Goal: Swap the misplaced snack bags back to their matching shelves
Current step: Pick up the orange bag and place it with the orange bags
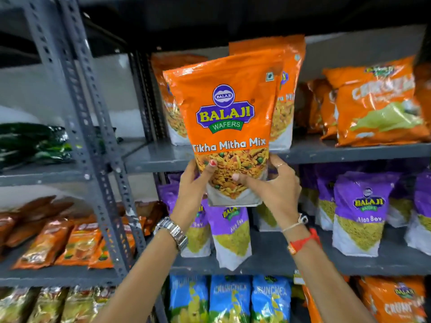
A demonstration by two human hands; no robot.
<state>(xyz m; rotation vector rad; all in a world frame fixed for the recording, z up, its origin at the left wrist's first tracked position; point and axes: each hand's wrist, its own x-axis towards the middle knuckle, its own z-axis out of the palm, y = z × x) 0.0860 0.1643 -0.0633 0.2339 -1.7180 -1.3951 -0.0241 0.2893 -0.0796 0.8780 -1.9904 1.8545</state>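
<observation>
An orange Tikha Mitha Mix bag is held upright in front of the rack, its bottom level with the purple-bag shelf. My left hand grips its lower left corner and my right hand grips its lower right corner. Behind it, two matching orange bags stand on the upper shelf. Purple Aloo Sev bags fill the shelf below, some right under my hands.
Orange chip bags lie at the right of the upper shelf. Blue Crunchex bags stand on the bottom shelf. A grey slotted upright divides off a left rack holding dark green bags and orange-brown packets.
</observation>
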